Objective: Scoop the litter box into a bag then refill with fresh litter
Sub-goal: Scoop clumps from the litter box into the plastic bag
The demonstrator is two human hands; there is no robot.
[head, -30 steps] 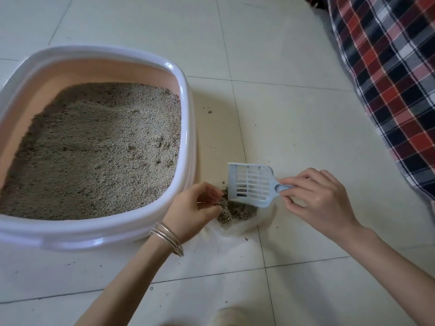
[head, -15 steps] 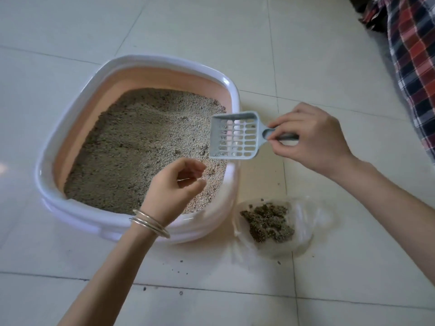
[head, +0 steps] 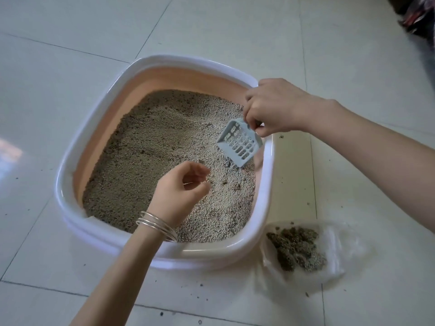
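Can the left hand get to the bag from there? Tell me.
Probably yes. The left hand hovers empty over the litter, and the bag lies open on the floor just outside the box; only the low rim lies between.

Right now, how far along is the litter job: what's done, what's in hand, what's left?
Done: some clumps already sit in the bag on the floor beside the box. In hand: the right hand grips the scoop, its tip dug into the litter near the right wall; the left hand hovers over the litter, holding nothing. Left: more scooping, then the refill; no fresh litter is in view.
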